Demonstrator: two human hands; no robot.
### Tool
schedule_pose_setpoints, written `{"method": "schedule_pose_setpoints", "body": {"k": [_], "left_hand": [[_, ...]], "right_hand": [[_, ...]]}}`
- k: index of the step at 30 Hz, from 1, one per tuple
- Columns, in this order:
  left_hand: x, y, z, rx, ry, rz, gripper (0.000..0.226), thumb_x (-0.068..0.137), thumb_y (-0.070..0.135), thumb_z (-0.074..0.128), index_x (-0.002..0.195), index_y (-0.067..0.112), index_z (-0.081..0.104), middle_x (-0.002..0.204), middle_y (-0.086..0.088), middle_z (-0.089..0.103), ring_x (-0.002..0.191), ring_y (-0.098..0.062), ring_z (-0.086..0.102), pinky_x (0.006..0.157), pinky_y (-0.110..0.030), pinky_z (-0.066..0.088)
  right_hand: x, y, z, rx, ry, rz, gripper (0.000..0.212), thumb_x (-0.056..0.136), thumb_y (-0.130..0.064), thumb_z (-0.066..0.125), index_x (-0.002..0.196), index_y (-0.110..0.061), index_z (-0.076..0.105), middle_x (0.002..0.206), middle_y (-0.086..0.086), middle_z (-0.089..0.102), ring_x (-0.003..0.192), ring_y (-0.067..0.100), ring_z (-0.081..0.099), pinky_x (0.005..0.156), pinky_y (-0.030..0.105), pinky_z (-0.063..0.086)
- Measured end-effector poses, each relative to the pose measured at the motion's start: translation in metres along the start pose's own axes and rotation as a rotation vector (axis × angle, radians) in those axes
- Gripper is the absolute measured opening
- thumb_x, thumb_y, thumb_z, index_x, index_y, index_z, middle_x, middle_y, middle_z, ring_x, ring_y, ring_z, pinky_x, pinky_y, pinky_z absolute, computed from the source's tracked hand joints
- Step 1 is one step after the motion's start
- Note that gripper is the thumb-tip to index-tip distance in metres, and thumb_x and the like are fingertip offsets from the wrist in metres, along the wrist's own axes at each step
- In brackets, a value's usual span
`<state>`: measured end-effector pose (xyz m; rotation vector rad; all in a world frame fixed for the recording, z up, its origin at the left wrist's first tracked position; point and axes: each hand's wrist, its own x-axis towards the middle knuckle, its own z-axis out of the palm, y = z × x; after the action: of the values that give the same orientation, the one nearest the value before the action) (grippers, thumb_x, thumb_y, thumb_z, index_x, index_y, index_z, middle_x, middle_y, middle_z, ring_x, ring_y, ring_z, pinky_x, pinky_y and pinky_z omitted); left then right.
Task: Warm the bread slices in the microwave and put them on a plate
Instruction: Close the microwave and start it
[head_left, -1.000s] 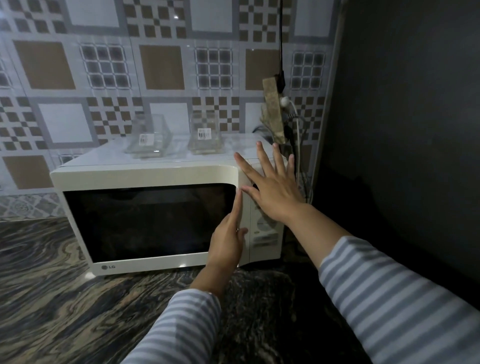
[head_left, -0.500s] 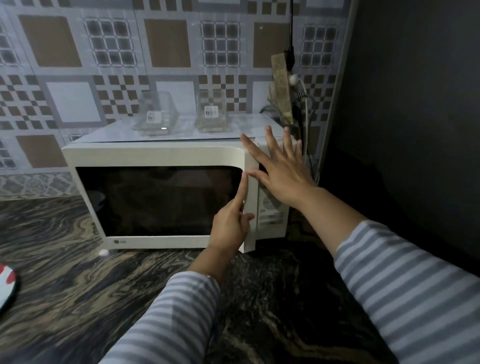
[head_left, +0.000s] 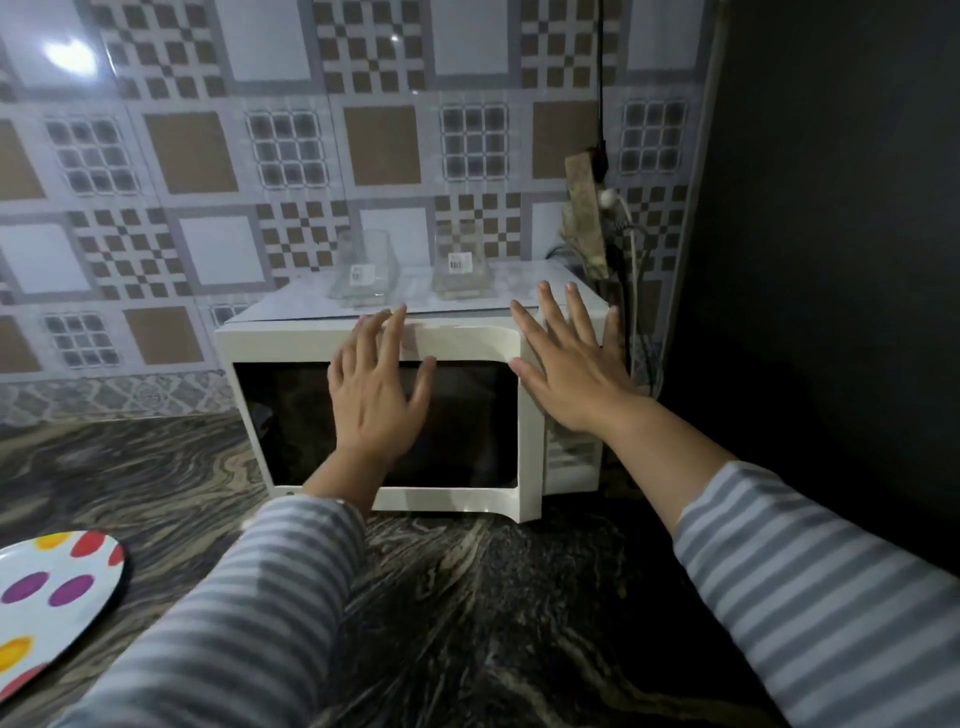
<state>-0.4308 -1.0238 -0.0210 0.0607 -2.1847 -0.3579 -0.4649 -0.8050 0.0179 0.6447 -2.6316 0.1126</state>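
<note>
A white microwave (head_left: 291, 343) stands on the dark marbled counter (head_left: 467, 597) against the tiled wall. Its door (head_left: 467, 499) with a dark window stands slightly ajar at the right edge. My left hand (head_left: 376, 397) lies flat with spread fingers over the door's window and upper frame. My right hand (head_left: 571, 374) is flat, fingers spread, on the microwave's upper right front over the control panel. A white plate with coloured dots (head_left: 47, 597) lies at the lower left on the counter. No bread is visible; the inside of the microwave is dark.
Two clear glass containers (head_left: 363, 270) (head_left: 462, 267) sit on top of the microwave. A plug board with cables (head_left: 589, 228) hangs at the right behind it. A dark wall (head_left: 831, 260) closes off the right side.
My left hand left the door's right edge and now lies flat on the door window. The door stands slightly out at the right. The view shifted and the dotted plate came into sight.
</note>
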Motion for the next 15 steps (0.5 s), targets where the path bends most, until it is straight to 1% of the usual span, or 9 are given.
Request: {"method": "schedule_pose_setpoints", "body": {"k": [2, 4, 7, 15], "left_hand": [[0.013, -0.007, -0.003, 0.082, -0.149, -0.001, 0.059, 0.098, 0.052, 0.029, 0.151, 0.032, 0.015, 0.159, 0.005, 0.015, 0.148, -0.016, 0.000, 0.117, -0.052, 0.003], [0.015, -0.011, -0.003, 0.112, -0.220, 0.002, 0.059, 0.097, 0.055, 0.024, 0.152, 0.034, 0.013, 0.160, 0.010, 0.009, 0.147, -0.011, -0.009, 0.116, -0.057, -0.003], [0.012, -0.011, -0.008, 0.095, -0.254, 0.000, 0.059, 0.097, 0.056, 0.021, 0.151, 0.034, 0.013, 0.160, 0.011, 0.009, 0.147, -0.010, -0.012, 0.116, -0.059, 0.000], [-0.004, -0.019, -0.037, 0.052, -0.333, 0.045, 0.062, 0.095, 0.061, 0.019, 0.151, 0.036, 0.010, 0.161, 0.012, 0.002, 0.146, -0.010, -0.015, 0.115, -0.062, -0.001]], "right_hand": [[0.002, -0.006, 0.000, -0.005, -0.005, 0.021, 0.061, 0.100, -0.052, 0.018, 0.151, -0.033, -0.010, 0.157, -0.003, -0.027, 0.141, 0.021, -0.033, 0.112, 0.059, -0.017], [0.001, -0.011, 0.001, 0.009, 0.004, 0.045, 0.059, 0.101, -0.052, 0.018, 0.152, -0.031, -0.001, 0.159, -0.003, -0.021, 0.143, 0.022, -0.028, 0.112, 0.058, -0.015], [-0.005, -0.017, -0.002, 0.025, 0.005, 0.071, 0.057, 0.101, -0.050, 0.020, 0.153, -0.030, 0.006, 0.161, -0.003, -0.015, 0.144, 0.022, -0.025, 0.111, 0.057, -0.014], [-0.045, -0.058, -0.018, 0.020, 0.037, 0.183, 0.058, 0.100, -0.048, 0.029, 0.152, -0.029, 0.010, 0.162, -0.001, -0.008, 0.146, 0.022, -0.020, 0.115, 0.058, -0.010]]}}
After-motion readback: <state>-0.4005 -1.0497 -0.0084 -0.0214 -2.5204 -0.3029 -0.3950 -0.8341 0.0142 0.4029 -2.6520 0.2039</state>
